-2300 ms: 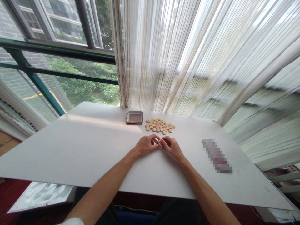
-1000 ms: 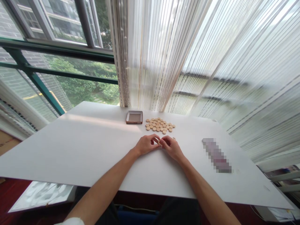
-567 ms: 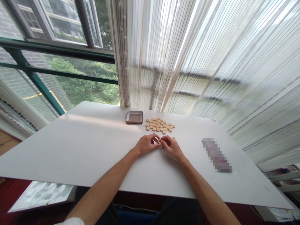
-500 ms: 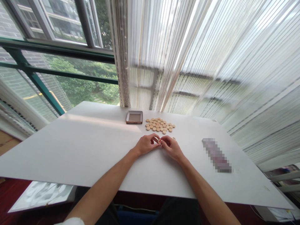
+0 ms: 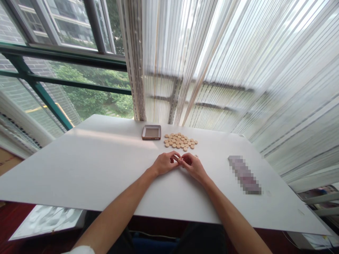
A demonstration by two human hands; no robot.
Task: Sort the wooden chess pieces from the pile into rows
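Observation:
A small round wooden Chinese chess piece [image 5: 180, 159] with a trace of red marking sits between my fingertips, mostly covered by them. My left hand [image 5: 164, 164] pinches it from the left with thumb and fingers. From the other side, my right hand [image 5: 195, 167] closes thumb and fingertips on the same piece. Another round piece [image 5: 196, 156] shows just behind my right hand, partly hidden by it. Beyond both hands lies a loose cluster of plain-topped wooden pieces [image 5: 178, 142], flat on the white table [image 5: 100, 169].
A shallow open box [image 5: 151, 138] with a dark rim stands left of the cluster. A blurred-out long object [image 5: 245, 175] lies on the table to the right. Sheer striped curtains [image 5: 225, 88] hang behind the table, and a window [image 5: 87, 76] is at the left.
The held piece has turned between my fingers, so its red-marked face shows less. My right fingertips have shifted slightly over it. The cluster and box stay put.

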